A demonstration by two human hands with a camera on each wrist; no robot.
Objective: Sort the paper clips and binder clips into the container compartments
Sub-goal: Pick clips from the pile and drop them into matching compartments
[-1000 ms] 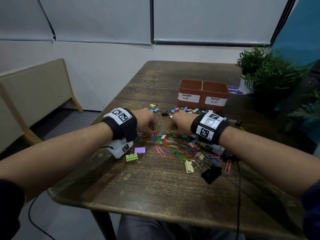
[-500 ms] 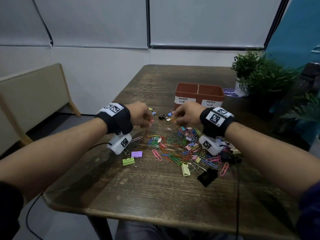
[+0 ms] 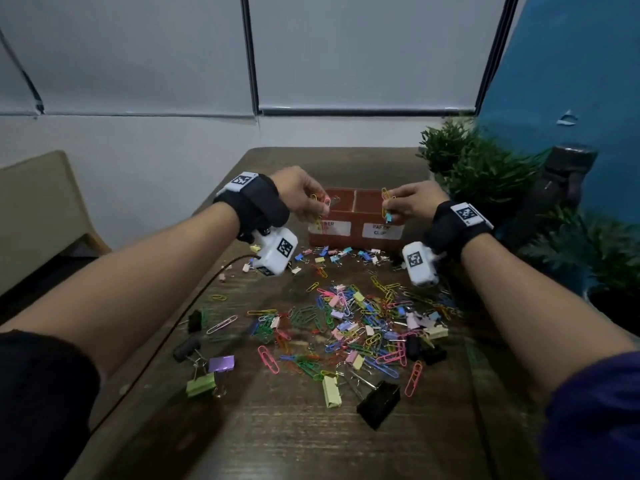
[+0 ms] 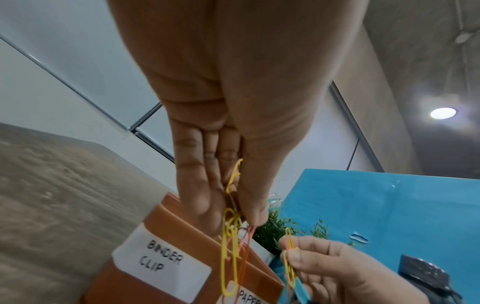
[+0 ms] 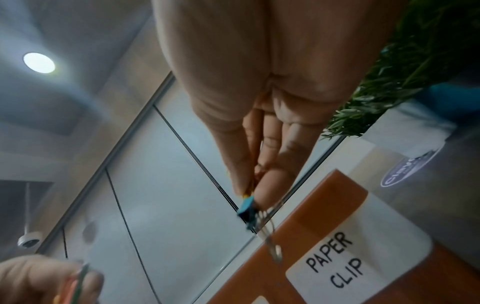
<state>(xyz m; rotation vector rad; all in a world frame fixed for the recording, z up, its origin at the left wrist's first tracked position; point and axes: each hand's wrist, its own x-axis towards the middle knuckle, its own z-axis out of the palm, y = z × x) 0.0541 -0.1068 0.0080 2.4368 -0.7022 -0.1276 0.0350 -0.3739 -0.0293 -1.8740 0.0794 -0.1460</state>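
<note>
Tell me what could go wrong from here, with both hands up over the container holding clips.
1. The left hand holds paper clips above the side labelled BINDER CLIP; dropped there, they would likely be missorted.
2. The right hand pinches a yellow paper clip together with a blue binder clip over the PAPER CLIP label; one release would send both into the same compartment.

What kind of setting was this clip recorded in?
Probably an office or meeting room: a wooden table by roller blinds, a recessed ceiling light, potted plants, and a labelled container with clips scattered before it.
</note>
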